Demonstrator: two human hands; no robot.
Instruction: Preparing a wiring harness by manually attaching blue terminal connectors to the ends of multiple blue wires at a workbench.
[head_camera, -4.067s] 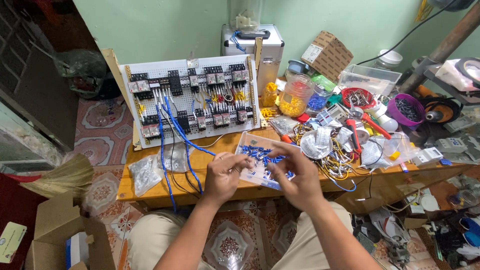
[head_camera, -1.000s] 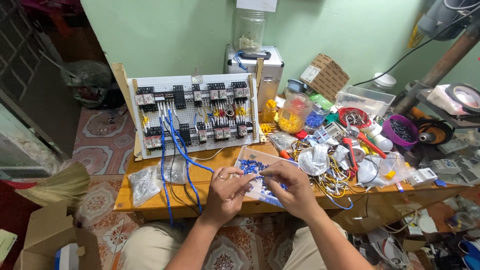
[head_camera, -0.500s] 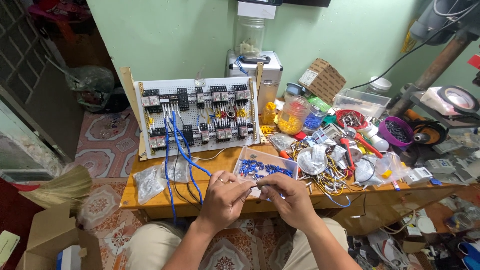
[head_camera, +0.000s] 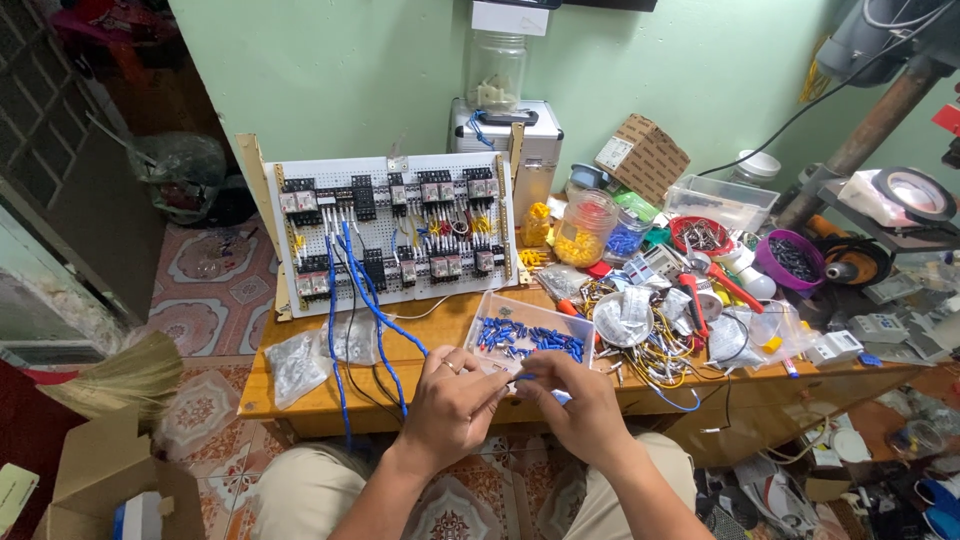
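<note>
Both hands are down at the near edge of the tabletop (head_camera: 300, 395), almost touching each other. The left hand (head_camera: 450, 405) is curled with its fingertips bunched together, and the right hand (head_camera: 580, 405) is pinching a small blue wire connector (head_camera: 525, 377) between thumb and forefinger, right between the two hands. Can't tell if the left is actually gripping a wire end or just steadying. Just beyond the hands sits the clear plastic tray (head_camera: 530, 340) with more of those blue connectors lying loose in it. What could go wrong, I'd say: that piece is tiny and held over the lap, so one slip and it drops to the patterned floor tiles (head_camera: 200, 300) and is gone. A nudge from a wrist could also tip the tray off the edge. Further out past the left hand there's the white pegboard panel (head_camera: 395, 230) with black relays and blue wires (head_camera: 345, 330) hanging down over the edge — easy to snag. To the right of the hands it's a heap of cables, bags and a red-handled tool (head_camera: 735, 290). Green wall behind — pretty cramped workshop.
</note>
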